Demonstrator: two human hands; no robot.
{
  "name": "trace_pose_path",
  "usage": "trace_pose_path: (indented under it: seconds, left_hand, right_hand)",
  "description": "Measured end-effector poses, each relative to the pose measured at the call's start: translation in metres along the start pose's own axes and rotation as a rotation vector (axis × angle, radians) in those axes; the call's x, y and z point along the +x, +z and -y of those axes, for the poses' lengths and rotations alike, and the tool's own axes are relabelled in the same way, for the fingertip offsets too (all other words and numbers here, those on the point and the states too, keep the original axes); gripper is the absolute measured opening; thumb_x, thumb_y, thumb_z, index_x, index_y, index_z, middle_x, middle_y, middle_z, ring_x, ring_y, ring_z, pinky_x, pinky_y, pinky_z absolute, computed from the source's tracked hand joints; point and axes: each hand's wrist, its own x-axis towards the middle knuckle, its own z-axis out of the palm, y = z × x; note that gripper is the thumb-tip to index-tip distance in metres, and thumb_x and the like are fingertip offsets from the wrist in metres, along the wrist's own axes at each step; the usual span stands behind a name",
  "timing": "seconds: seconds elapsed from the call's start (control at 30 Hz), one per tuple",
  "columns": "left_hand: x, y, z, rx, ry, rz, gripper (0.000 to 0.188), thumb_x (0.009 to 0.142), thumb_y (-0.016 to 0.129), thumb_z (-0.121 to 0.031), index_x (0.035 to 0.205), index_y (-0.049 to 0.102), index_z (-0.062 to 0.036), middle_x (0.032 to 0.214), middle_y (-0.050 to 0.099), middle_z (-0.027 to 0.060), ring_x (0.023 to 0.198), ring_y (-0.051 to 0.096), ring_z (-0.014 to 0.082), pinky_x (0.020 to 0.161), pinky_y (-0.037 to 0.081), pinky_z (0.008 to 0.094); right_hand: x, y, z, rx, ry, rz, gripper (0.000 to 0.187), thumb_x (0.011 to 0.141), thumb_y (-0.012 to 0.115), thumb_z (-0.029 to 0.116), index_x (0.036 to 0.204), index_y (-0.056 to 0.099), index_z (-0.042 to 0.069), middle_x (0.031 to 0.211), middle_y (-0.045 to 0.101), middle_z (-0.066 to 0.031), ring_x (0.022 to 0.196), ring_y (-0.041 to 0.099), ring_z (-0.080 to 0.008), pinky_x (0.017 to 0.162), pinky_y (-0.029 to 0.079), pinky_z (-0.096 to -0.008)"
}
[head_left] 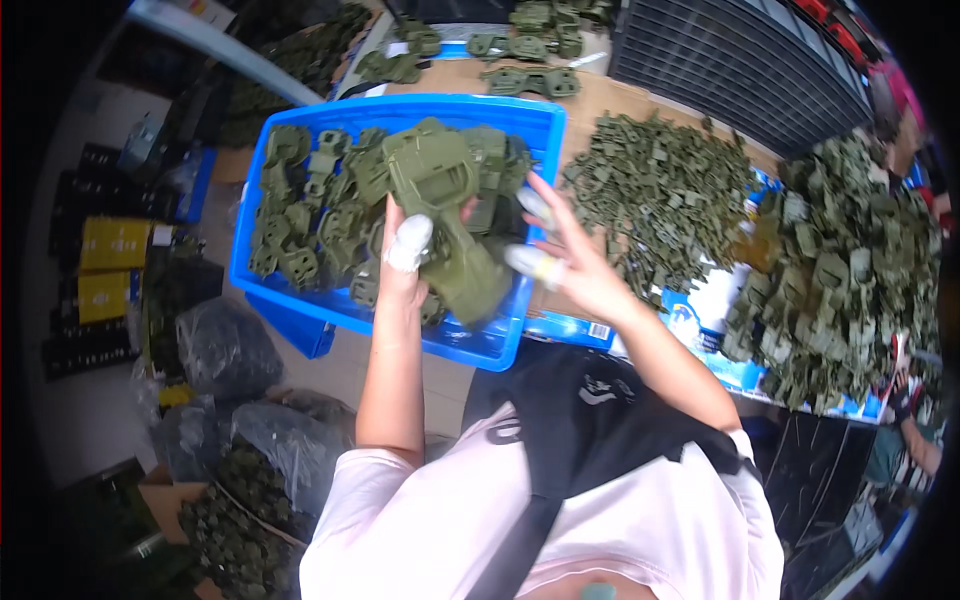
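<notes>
Over the blue bin (pixel 410 103), L hand (pixel 401 275) has a green part (pixel 430 165) gripped (long axis approx fore-aft); R hand (pixel 580 262) spread, empty AFAICT, just R of it.

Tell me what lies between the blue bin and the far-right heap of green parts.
The head view shows small olive-green parts spread on brown cardboard between bin and heap, with blue-and-white sheeting nearer the person.

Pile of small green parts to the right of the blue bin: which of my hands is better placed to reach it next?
Probably your right hand: it looks open and empty and is closer to the pile, while your left hand holds a large green part.
</notes>
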Motion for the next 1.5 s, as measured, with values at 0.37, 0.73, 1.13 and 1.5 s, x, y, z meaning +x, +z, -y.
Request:
trace_pose_path:
  seconds: [0.37, 0.73, 1.13, 1.5]
  left_hand:
    - [-0.025, 0.023, 0.049, 0.331, -0.985, 0.637, 0.067, 0.085, 0.052, -0.048, 0.126, 0.043, 0.0036, 0.125, 0.048, 0.0144, 0.112, 0.049, 0.0226, 0.095, 0.038, 0.0359]
    - [-0.068, 0.091, 0.114, 0.595, -0.19, 0.312, 0.104, 0.071, 0.07, -0.005, 0.142, -0.006, -0.0131, 0.13, 0.037, 0.0231, 0.11, 0.05, 0.0285, 0.091, 0.043, 0.0368]
    - [-0.054, 0.042, 0.092, -0.098, -0.719, 0.231, 0.077, 0.081, 0.049, -0.058, 0.134, 0.03, -0.0052, 0.123, 0.047, 0.0184, 0.094, 0.059, 0.033, 0.08, 0.052, 0.0437]
    - [-0.044, 0.066, 0.086, 0.097, -0.788, -0.056, 0.068, 0.076, 0.067, -0.034, 0.13, 0.04, -0.003, 0.122, 0.051, 0.0104, 0.105, 0.055, 0.0218, 0.085, 0.048, 0.0382]
  right_hand:
    - [-0.069, -0.047, 0.063, -1.055, 0.097, 0.624, 0.083, 0.062, 0.058, 0.002, 0.138, 0.026, 0.016, 0.107, 0.052, -0.021, 0.103, 0.051, -0.0385, 0.083, 0.046, -0.0424]
    - [-0.117, -0.059, -0.059, -0.176, -0.086, -0.334, 0.082, 0.068, 0.048, -0.004, 0.141, 0.013, 0.004, 0.144, 0.022, -0.0183, 0.134, 0.021, -0.0262, 0.107, 0.02, -0.0318]
    - [-0.067, -0.123, -0.159, -0.901, 0.117, -0.51, 0.059, 0.077, 0.064, 0.027, 0.128, 0.043, 0.007, 0.112, 0.053, -0.0223, 0.107, 0.049, -0.0394, 0.094, 0.037, -0.041]
    - [-0.133, -0.267, -0.184, -1.426, 0.041, -0.571, 0.041, 0.065, 0.052, -0.006, 0.101, 0.056, 0.013, 0.095, 0.055, -0.0207, 0.091, 0.055, -0.0369, 0.078, 0.046, -0.043]
